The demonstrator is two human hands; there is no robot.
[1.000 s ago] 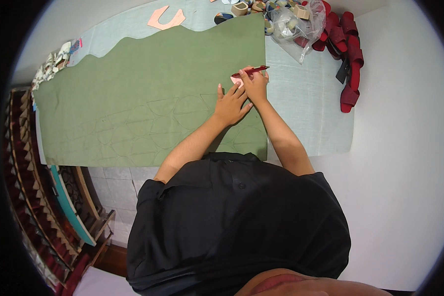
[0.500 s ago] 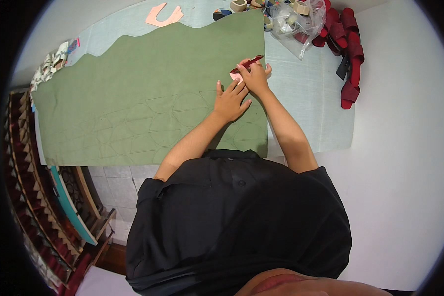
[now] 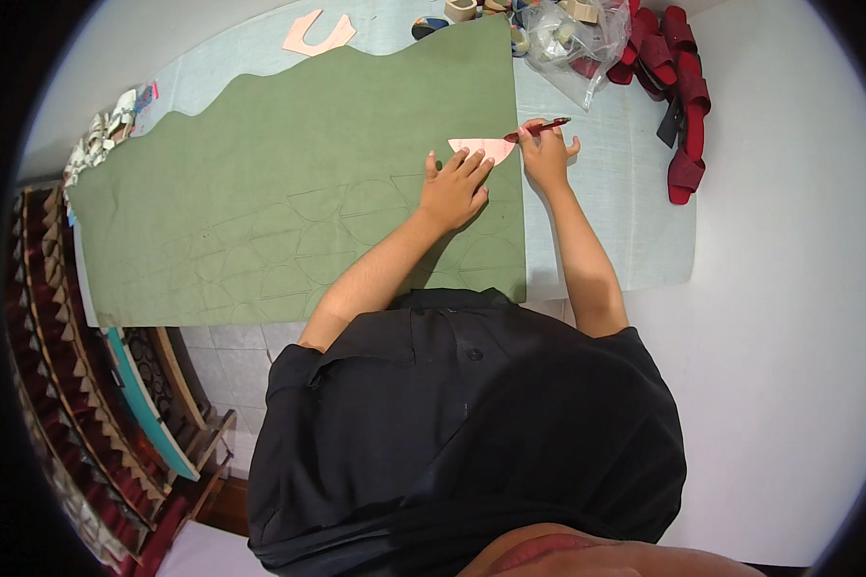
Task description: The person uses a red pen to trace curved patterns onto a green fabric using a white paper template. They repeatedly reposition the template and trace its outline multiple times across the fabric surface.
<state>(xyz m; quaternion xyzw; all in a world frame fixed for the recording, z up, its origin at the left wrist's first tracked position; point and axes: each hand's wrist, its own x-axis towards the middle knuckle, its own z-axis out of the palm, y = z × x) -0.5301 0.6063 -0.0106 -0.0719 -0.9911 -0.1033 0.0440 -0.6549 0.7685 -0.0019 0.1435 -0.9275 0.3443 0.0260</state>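
A sheet of green material (image 3: 289,144) covers much of the table, with rows of thin drawn outlines on its nearer part. Near its right edge lies a pink half-round template (image 3: 491,147). My left hand (image 3: 454,190) rests flat with fingers spread, its fingertips pressing on the template's lower side. My right hand (image 3: 546,159) grips a dark red pen (image 3: 547,126), just past the sheet's right edge. The pen's tip meets the template's right corner.
A pink U-shaped template (image 3: 319,37) lies at the far edge. Far right are a clear plastic bag (image 3: 570,48) and several red sandals (image 3: 685,125). White patterned shoes (image 3: 106,135) sit at the far left, and shelves with rows of footwear (image 3: 77,375) stand left of the table.
My right hand and the pen have moved right, from the template's left end to its right corner. More of the template now shows. My left hand has stayed nearly in place.
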